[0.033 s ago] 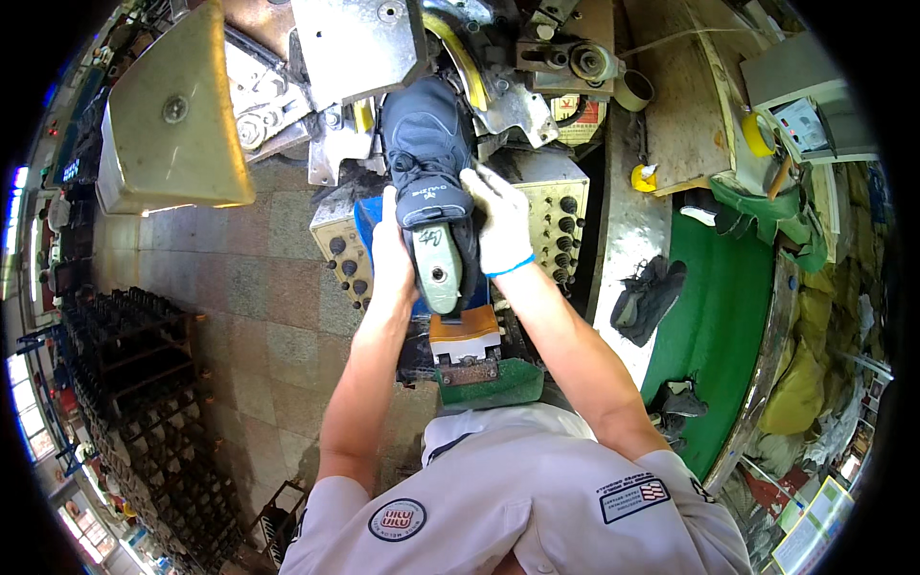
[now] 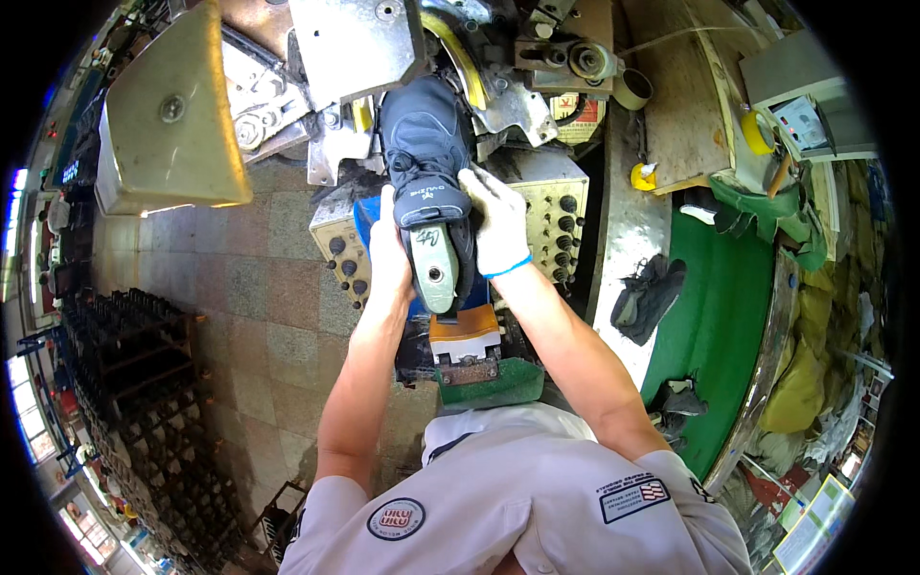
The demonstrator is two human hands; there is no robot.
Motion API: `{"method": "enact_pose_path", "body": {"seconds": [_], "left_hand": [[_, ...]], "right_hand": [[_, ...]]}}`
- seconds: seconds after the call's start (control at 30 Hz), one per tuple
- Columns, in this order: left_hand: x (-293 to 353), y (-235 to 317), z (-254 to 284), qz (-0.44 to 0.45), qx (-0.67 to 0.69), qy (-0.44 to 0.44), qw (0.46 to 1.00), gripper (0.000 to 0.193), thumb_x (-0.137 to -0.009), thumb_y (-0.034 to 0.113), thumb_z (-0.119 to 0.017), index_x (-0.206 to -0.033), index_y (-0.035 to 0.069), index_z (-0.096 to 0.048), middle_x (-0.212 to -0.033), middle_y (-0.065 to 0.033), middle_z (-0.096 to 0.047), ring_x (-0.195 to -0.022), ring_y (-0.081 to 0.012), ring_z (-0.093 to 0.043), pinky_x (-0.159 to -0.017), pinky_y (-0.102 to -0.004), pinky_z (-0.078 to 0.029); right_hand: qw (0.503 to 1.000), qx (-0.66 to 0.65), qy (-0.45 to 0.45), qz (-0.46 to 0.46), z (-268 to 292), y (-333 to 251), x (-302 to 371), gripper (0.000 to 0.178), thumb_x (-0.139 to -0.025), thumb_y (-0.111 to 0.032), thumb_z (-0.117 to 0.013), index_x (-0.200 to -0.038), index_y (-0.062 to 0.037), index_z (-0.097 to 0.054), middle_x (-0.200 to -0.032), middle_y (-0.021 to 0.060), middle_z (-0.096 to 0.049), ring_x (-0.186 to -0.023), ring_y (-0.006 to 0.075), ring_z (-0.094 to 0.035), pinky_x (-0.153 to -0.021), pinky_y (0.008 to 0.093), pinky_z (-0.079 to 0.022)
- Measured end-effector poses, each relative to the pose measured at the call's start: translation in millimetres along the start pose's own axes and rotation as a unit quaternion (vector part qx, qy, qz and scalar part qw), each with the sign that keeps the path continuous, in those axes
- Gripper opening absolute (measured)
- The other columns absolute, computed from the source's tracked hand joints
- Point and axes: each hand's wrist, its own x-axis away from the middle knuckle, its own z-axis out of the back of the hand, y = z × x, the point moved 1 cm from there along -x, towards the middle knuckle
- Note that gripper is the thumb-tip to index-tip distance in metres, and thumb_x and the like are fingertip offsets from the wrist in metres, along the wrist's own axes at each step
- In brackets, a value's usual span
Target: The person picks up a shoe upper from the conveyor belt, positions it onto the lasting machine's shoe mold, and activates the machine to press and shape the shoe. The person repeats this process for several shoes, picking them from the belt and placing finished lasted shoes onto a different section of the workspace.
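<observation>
Head view: I have a dark blue shoe [image 2: 426, 134] between my left hand [image 2: 388, 251] and my white-gloved right hand [image 2: 501, 225], one on each side, toe pointing far. A pale green last [image 2: 435, 264] with a round hole shows at its near end. Metal plates [image 2: 356, 48] sit just beyond the toe. I note a knobbed control box [image 2: 546, 182] to the right of my right hand. Farther right, another dark shoe [image 2: 650, 299] lies at the left edge of a green-surfaced desk [image 2: 714, 307]; near left, a dark rack [image 2: 144, 350].

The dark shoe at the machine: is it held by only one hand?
No, left hand and right hand hold the shoe from opposite sides.
</observation>
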Motion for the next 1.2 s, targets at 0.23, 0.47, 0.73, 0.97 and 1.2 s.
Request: {"method": "enact_pose_path", "body": {"seconds": [0.23,0.47,0.73,0.97,1.2], "left_hand": [[-2.6,-15.7,-8.0,-0.029,-0.055,0.062,0.996,0.060,-0.106,0.053,-0.040,-0.104,0.002,-0.070,-0.094,-0.0044,-0.070,-0.082,-0.0145,-0.062,-0.081,-0.0315,-0.049],[-2.5,-10.2,-9.1,-0.080,-0.119,0.053,0.988,0.059,-0.107,0.050,-0.040,-0.104,-0.001,-0.070,-0.096,-0.0057,-0.069,-0.085,-0.0143,-0.060,-0.082,-0.0316,-0.048],[-8.5,-7.7,-1.3,-0.075,-0.171,0.019,0.982,0.058,-0.109,0.047,-0.036,-0.107,-0.001,-0.070,-0.098,-0.0048,-0.069,-0.087,-0.0133,-0.058,-0.084,-0.0316,-0.047],[-29.8,-10.0,30.5,-0.084,-0.173,-0.053,0.980,0.057,-0.110,0.044,-0.034,-0.108,-0.001,-0.069,-0.099,-0.0053,-0.070,-0.089,-0.0132,-0.060,-0.085,-0.0304,-0.048],[-14.8,-7.4,15.7,-0.146,-0.169,-0.030,0.974,0.050,-0.110,0.039,-0.038,-0.110,-0.002,-0.066,-0.098,-0.0056,-0.069,-0.087,-0.0126,-0.060,-0.085,-0.0295,-0.049]], "right_hand": [[0.999,0.032,-0.040,-0.014,19.8,-0.8,-15.6,0.026,-0.094,-0.016,-0.066,-0.112,0.0027,-0.071,-0.104,0.0068,-0.071,-0.092,0.0142,-0.065,-0.088,0.0284,-0.051],[0.998,0.062,-0.020,0.005,21.6,12.1,-15.2,0.027,-0.096,-0.018,-0.065,-0.111,0.0024,-0.072,-0.101,0.0053,-0.071,-0.091,0.0128,-0.064,-0.085,0.0270,-0.050],[0.998,0.053,-0.010,0.043,31.7,37.9,-20.1,0.028,-0.098,-0.022,-0.066,-0.109,0.0030,-0.072,-0.096,0.0018,-0.070,-0.085,0.0101,-0.062,-0.078,0.0268,-0.050],[0.999,-0.014,0.040,0.025,16.3,59.4,-17.1,0.019,-0.098,-0.021,-0.067,-0.087,-0.0062,-0.069,-0.080,-0.0059,-0.057,-0.072,0.0060,-0.049,-0.065,0.0246,-0.041],[0.999,0.013,-0.011,0.030,15.3,42.8,-13.8,0.023,-0.097,-0.026,-0.067,-0.084,-0.0077,-0.066,-0.079,-0.0052,-0.055,-0.073,0.0065,-0.049,-0.068,0.0258,-0.041]]}}
